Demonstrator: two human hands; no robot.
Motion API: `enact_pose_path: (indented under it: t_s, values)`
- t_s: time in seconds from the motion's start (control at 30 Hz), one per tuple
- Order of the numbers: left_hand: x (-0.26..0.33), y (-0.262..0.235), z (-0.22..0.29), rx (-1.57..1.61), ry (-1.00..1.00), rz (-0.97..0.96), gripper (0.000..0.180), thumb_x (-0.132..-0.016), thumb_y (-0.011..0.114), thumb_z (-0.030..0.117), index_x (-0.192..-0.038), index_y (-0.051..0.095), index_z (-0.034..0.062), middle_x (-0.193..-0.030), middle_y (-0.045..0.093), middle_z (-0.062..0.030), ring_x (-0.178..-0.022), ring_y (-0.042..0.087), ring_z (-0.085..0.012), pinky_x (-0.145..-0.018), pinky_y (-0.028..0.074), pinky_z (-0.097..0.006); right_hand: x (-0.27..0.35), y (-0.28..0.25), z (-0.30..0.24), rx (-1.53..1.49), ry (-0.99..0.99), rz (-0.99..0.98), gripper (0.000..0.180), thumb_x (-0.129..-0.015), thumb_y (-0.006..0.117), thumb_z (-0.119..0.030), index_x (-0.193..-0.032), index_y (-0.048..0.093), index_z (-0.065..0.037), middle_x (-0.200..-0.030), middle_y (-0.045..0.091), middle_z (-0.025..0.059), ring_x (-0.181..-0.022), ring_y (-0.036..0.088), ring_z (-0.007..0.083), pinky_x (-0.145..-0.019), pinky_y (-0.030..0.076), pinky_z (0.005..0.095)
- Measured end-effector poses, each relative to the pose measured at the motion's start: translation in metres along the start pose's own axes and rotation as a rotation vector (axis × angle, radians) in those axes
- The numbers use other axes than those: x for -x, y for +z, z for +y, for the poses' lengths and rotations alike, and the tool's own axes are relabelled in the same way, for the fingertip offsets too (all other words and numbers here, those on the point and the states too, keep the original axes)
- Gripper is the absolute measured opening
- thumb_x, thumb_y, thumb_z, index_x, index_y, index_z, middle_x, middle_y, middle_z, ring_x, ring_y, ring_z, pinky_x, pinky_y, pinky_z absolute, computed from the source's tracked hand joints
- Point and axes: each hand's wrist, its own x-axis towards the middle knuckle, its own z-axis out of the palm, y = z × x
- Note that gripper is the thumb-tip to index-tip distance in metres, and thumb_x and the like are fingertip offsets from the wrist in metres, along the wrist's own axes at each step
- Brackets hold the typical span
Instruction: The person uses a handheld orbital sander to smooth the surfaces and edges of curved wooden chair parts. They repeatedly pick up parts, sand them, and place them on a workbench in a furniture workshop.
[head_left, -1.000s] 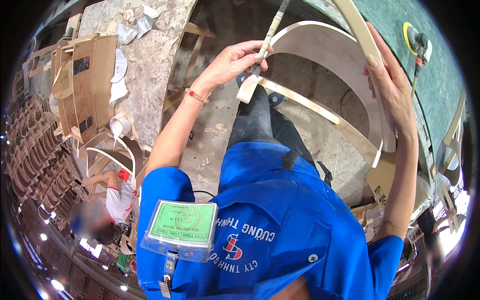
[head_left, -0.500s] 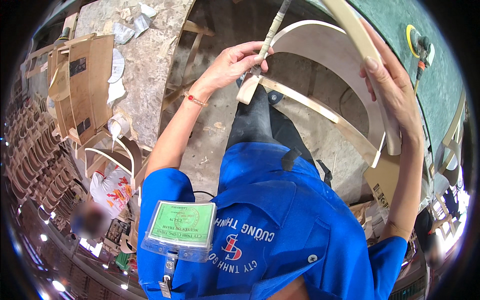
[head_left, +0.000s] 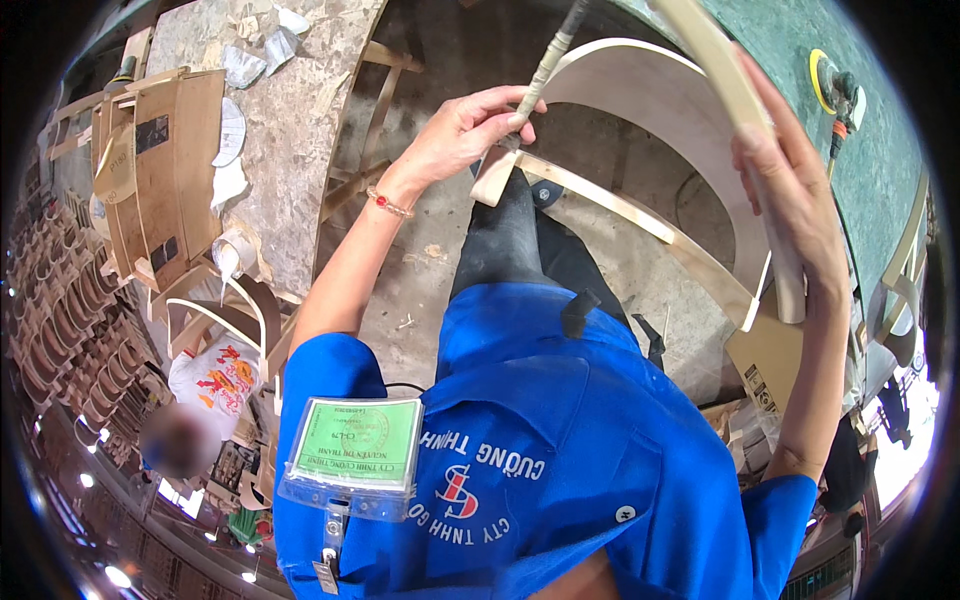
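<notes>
A curved wooden chair frame [head_left: 610, 200] rests across my lap, with a wide bent panel [head_left: 640, 85] forming its far side. My left hand [head_left: 480, 125] pinches a thin rod [head_left: 548, 70] wrapped in pale tape, its lower end against the frame's blunt corner block [head_left: 493, 177]. My right hand [head_left: 790, 190] is wrapped round a smooth curved wooden rail [head_left: 715, 70] at the right, thumb on its near face and fingers behind. The rail's top runs out of view, and where the rod's upper end leads is cut off.
A yellow-rimmed sander [head_left: 835, 85] lies on the green tabletop [head_left: 880, 160] at right. On the left, a worn worktable [head_left: 290, 140] bears scraps; a wooden chair part [head_left: 165, 170] stands by its edge. A cardboard piece [head_left: 765, 355] is beside my right forearm. Another person [head_left: 215, 385] is at lower left.
My right hand has slid slightly down and right along the curved rail, blurred a little by motion. The rail has dipped slightly. My left hand keeps its pinch on the rod.
</notes>
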Motion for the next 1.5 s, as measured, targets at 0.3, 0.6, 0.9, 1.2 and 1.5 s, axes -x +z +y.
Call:
enact_pose_path:
  t_s: [0.3,0.6,0.9,1.2,1.5]
  values:
    - [0.001,0.003,-0.009,-0.008,0.096,0.028,0.024,-0.096,0.052,0.018,-0.116,0.062,0.0104,-0.082,0.063,0.0037,-0.075,0.055,-0.0025,-0.066,0.045,-0.019,-0.002,-0.007,-0.007,-0.218,-0.078,0.254,0.055,-0.092,0.054,-0.040,-0.141,0.040,-0.018,-0.086,0.059,0.0031,-0.067,0.051,0.0059,-0.057,0.045,0.0197]
    - [0.006,0.001,-0.001,-0.037,0.064,-0.034,0.025,-0.095,0.051,0.014,-0.117,0.058,0.0030,-0.092,0.063,-0.0018,-0.089,0.062,-0.0109,-0.085,0.049,-0.027,0.009,0.010,0.004,-0.046,-0.071,0.057,0.072,-0.082,0.060,-0.052,-0.140,0.043,-0.014,-0.081,0.052,0.0003,-0.067,0.046,0.0073,-0.058,0.039,0.0207]
    - [0.135,-0.124,-0.013,-0.213,-0.217,0.673,0.034,-0.094,0.050,0.015,-0.126,0.054,0.0049,-0.086,0.065,-0.0024,-0.077,0.062,-0.0092,-0.070,0.048,-0.021,0.051,0.040,0.056,-0.100,0.214,0.033,0.047,-0.080,0.068,-0.029,-0.117,0.051,-0.007,-0.091,0.057,0.0050,-0.081,0.056,0.0128,-0.067,0.047,0.0286]
    - [0.199,-0.165,-0.081,-1.217,-0.319,1.119,0.037,-0.090,0.053,0.011,-0.127,0.053,0.0055,-0.095,0.066,-0.0115,-0.087,0.062,-0.0229,-0.081,0.047,-0.031,0.032,0.200,0.067,-0.009,-0.518,-0.181,0.058,-0.066,0.072,-0.017,-0.119,0.047,-0.010,-0.139,0.042,0.0148,-0.102,0.059,0.0332,-0.077,0.052,0.0440]
    - [0.074,-0.043,-0.035,-0.175,-0.191,0.641,0.041,-0.095,0.053,0.024,-0.133,0.049,0.0095,-0.132,0.051,-0.0090,-0.117,0.049,-0.0181,-0.100,0.037,-0.032,0.064,0.178,0.047,0.022,-0.270,-0.230,0.051,-0.065,0.070,-0.018,-0.112,0.055,-0.007,-0.092,0.060,0.0107,-0.086,0.060,0.0299,-0.071,0.049,0.0409]
